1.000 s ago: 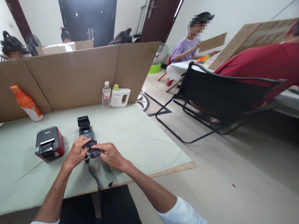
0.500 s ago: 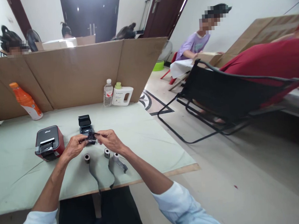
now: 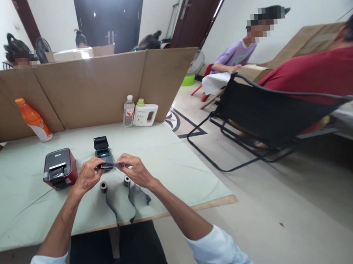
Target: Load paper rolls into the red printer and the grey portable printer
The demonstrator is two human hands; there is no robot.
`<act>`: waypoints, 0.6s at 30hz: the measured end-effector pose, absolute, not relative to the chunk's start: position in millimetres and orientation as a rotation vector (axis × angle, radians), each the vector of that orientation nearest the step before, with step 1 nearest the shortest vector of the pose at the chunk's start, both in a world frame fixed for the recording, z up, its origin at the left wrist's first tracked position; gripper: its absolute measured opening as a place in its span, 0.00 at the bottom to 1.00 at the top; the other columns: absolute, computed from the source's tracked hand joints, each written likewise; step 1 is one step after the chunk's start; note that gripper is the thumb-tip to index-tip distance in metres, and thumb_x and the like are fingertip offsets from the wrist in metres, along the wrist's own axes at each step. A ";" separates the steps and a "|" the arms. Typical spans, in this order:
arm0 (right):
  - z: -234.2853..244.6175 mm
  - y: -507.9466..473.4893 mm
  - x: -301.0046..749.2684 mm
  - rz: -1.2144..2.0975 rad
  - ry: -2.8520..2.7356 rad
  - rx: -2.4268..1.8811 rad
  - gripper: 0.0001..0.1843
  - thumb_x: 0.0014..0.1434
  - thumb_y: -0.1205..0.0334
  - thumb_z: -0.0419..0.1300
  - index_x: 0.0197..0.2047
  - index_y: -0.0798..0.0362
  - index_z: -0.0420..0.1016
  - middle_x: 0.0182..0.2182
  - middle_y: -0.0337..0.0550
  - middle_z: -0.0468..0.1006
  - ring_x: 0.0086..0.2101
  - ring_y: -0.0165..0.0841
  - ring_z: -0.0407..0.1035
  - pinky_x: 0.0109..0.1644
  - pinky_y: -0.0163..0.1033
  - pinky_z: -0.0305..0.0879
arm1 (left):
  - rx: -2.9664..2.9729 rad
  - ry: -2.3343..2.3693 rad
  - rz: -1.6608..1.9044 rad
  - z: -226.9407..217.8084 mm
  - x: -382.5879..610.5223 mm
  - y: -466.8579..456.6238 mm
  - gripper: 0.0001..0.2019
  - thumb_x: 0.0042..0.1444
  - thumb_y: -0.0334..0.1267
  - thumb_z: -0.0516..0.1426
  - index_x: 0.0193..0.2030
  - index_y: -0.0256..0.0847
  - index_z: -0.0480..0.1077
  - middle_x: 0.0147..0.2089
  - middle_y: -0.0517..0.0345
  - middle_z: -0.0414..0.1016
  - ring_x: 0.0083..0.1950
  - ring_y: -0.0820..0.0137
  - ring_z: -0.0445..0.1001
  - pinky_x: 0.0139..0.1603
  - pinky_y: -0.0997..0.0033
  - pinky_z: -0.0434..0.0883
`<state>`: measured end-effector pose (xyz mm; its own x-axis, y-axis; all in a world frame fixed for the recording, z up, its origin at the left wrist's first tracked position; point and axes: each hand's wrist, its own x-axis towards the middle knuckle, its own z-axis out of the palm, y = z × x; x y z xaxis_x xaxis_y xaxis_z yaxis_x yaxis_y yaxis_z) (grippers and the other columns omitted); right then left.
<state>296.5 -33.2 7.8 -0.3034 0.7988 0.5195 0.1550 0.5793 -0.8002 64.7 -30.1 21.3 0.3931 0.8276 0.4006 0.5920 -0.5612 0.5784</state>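
Note:
My left hand [image 3: 88, 176] and my right hand [image 3: 134, 169] pinch the two ends of a short dark strip [image 3: 107, 165] held level above the table [image 3: 172, 159]. Just behind it lies a small black printer [image 3: 102, 149] with its lid raised. Below my hands lie small paper rolls [image 3: 103, 186] [image 3: 126, 181], their grey tapes trailing over the table's front edge. A red and black label printer [image 3: 59, 168] stands to the left of my left hand.
A cardboard screen [image 3: 88, 89] walls the back of the table, with an orange bottle [image 3: 34, 124], a water bottle [image 3: 128, 111] and a white jug [image 3: 145, 114] along it. A black folding chair [image 3: 261, 115] and a person in red sit at the right; other people sit farther off.
My hands lifted the dark piece off the table and away from the rolls, then pulled it out flat between them. The rolls now lie uncovered below.

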 end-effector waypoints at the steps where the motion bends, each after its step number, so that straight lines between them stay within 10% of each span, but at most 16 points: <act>1: 5.9 -37.0 296.4 0.775 -1.830 -0.771 0.09 0.65 0.62 0.60 0.40 0.50 0.83 0.36 0.44 0.80 0.35 0.33 0.73 0.40 0.37 0.69 | 2.341 1.236 0.956 18.0 63.0 -30.2 0.15 0.56 0.26 0.58 0.46 0.41 0.81 0.46 0.51 0.82 0.46 0.64 0.79 0.47 0.64 0.77; 18: 3.5 29.5 267.5 0.299 -2.354 -1.145 0.15 0.70 0.67 0.58 0.54 0.49 0.82 0.53 0.48 0.81 0.51 0.36 0.77 0.53 0.37 0.69 | 2.409 1.526 0.854 -25.3 48.3 77.0 0.18 0.49 0.24 0.58 0.44 0.40 0.82 0.49 0.49 0.84 0.52 0.60 0.81 0.59 0.58 0.76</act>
